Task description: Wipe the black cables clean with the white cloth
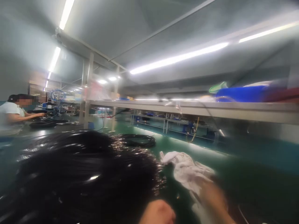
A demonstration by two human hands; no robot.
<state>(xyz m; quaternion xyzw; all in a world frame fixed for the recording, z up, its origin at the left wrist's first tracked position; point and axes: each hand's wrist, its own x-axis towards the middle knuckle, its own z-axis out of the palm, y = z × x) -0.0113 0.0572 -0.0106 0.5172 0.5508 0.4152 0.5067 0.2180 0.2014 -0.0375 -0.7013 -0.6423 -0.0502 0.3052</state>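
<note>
The picture is smeared by motion. A big heap of shiny black coiled cable fills the lower left of the green bench. Only a rounded part of my left hand shows at the bottom edge, right beside the heap; its fingers are hidden. My right hand is a blur at the lower right, lying against a crumpled white cloth. Whether it grips the cloth I cannot tell.
A smaller black cable coil lies further back on the bench. An overhead shelf carries a blue bin. At the far left a co-worker in a white shirt reaches over another bench with more coils.
</note>
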